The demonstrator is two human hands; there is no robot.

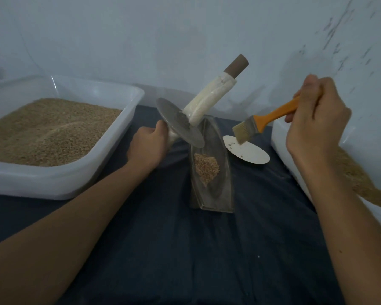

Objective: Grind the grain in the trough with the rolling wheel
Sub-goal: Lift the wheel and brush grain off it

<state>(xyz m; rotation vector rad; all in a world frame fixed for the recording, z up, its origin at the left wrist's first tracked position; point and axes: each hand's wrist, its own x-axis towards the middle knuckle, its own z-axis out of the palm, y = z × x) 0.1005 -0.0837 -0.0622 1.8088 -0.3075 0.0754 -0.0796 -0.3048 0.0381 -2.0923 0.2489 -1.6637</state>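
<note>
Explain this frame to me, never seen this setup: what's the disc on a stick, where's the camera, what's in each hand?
There is one view, from a camera worn on the person's head, looking down at their own two bare hands; no robot is involved. The disc on a stick is a rolling wheel, a metal disc on an axle handle wrapped in pale material. The left hand grips one end of that handle and holds the wheel tilted, lifted above the far end of the trough. The trough is a narrow boat-shaped channel with a small pile of grain in it. The right hand grips an orange-handled brush, bristles over a small white dish. A white tub of grain sits on the left and another bin on the right, all on a dark cloth.
</note>
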